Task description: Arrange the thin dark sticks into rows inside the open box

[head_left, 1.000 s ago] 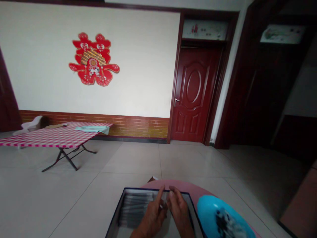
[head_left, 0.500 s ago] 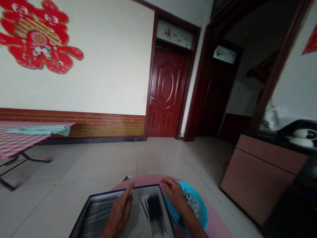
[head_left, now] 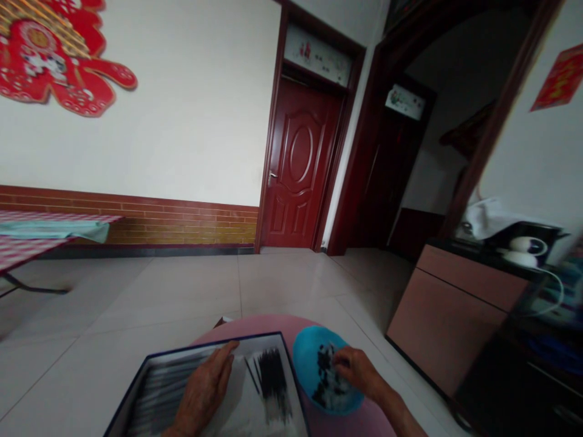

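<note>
My left hand [head_left: 206, 383] hovers above a shallow white box with a dark blue rim [head_left: 214, 343]. Its fingers point forward and press together; whatever they hold is hidden. On the box's left side lie many long, greyish thin strips [head_left: 157, 394], blurred. On its right is a bundle of thin sticks with black upper ends [head_left: 273, 376], and a couple of loose dark sticks [head_left: 252, 373] lie beside it. My right hand [head_left: 357, 369] is over a light blue bowl [head_left: 304, 352], fingertips pinched at small black and whitish pieces [head_left: 325, 373]. What is in that pinch is too small to name.
Box and bowl stand on a round pink table [head_left: 255, 321]. A checked table [head_left: 45, 246] with a pale green cloth [head_left: 86, 229] is at left. A brown cabinet [head_left: 450, 309] stands at right, and a red door [head_left: 298, 170] is ahead.
My right hand has moved from the bowl's near left rim, beside the box, to over the pieces in the bowl. My left hand stays over the box. The view has shifted slightly.
</note>
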The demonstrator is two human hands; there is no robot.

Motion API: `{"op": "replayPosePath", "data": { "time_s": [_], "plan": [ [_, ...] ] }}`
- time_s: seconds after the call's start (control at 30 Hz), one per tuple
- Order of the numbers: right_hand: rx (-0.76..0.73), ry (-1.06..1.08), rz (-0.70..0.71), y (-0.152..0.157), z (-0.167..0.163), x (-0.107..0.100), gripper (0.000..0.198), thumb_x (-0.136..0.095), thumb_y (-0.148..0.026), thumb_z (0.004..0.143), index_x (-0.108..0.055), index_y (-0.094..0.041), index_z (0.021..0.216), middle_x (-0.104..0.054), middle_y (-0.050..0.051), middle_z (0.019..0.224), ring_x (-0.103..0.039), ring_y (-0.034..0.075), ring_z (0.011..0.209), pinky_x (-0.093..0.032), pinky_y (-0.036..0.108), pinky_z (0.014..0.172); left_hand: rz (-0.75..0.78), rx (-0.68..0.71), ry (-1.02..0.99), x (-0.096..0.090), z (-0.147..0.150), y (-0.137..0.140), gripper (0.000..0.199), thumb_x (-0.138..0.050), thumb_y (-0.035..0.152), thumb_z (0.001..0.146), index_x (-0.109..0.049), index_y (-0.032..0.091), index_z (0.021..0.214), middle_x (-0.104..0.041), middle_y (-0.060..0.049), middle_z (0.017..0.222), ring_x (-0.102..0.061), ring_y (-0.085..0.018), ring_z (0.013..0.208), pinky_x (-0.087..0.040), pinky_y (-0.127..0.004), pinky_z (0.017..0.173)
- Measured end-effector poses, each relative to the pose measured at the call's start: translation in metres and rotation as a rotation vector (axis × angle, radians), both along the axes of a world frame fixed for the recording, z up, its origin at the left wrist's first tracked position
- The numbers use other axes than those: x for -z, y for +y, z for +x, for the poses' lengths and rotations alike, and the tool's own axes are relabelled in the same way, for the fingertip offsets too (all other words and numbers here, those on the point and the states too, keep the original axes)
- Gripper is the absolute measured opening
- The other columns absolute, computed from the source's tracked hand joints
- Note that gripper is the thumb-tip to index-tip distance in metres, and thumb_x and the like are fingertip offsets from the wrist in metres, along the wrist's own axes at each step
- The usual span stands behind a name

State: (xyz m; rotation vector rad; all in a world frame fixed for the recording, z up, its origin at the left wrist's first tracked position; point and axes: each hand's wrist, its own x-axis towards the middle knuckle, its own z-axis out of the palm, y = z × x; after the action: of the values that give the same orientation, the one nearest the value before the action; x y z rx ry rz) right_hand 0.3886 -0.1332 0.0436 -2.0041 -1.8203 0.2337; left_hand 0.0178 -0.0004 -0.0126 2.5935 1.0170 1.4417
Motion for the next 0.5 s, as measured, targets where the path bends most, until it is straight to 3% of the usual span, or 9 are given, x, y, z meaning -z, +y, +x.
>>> {"op": "replayPosePath", "data": {
  "time_s": [0.17,0.27,0.37,0.5],
  "plan": [
    [-0.092,-0.005,-0.103,0.002,-0.028,-0.003,0.028,-0.049,-0.007,0.059,-0.073,-0.021,0.066,-0.070,0.000,0.068,-0.062,0.015,0.066,-0.042,0.023,0.064,-0.042,0.051,0.027,-0.003,-0.001,-0.005,0.031,-0.037,0.035,0.099,-0.055,0.025,0.121,-0.073,-0.005,0.106,-0.072,-0.018,0.088,-0.058,-0.025,0.074],
    [-0.063,-0.028,-0.161,-0.003,-0.039,-0.010,0.017,-0.052,-0.010,0.057,-0.062,-0.019,0.047,-0.055,-0.002,0.045,-0.050,0.012,0.046,-0.034,0.023,0.050,-0.046,0.079,0.036,-0.005,0.001,-0.008,0.031,-0.037,0.036,0.099,-0.055,0.026,0.122,-0.073,-0.004,0.105,-0.072,-0.017,0.086,-0.058,-0.023,0.072],
    [0.002,-0.070,-0.187,-0.008,-0.048,-0.011,0.024,-0.058,-0.017,0.057,-0.049,-0.019,0.036,-0.039,-0.004,0.035,-0.038,0.010,0.037,-0.027,0.025,0.044,-0.028,0.102,0.021,-0.003,0.003,-0.008,0.031,-0.038,0.036,0.099,-0.055,0.026,0.123,-0.073,-0.004,0.105,-0.072,-0.016,0.086,-0.058,-0.022,0.074],
    [0.106,-0.171,-0.174,-0.007,-0.058,0.000,0.021,-0.062,-0.018,0.055,-0.050,-0.020,0.038,-0.050,0.000,0.041,-0.049,0.015,0.042,-0.029,0.027,0.046,-0.015,0.109,0.027,-0.001,0.005,-0.008,0.032,-0.037,0.036,0.099,-0.054,0.025,0.124,-0.072,-0.005,0.107,-0.071,-0.016,0.091,-0.057,-0.023,0.077]
  ]
}}
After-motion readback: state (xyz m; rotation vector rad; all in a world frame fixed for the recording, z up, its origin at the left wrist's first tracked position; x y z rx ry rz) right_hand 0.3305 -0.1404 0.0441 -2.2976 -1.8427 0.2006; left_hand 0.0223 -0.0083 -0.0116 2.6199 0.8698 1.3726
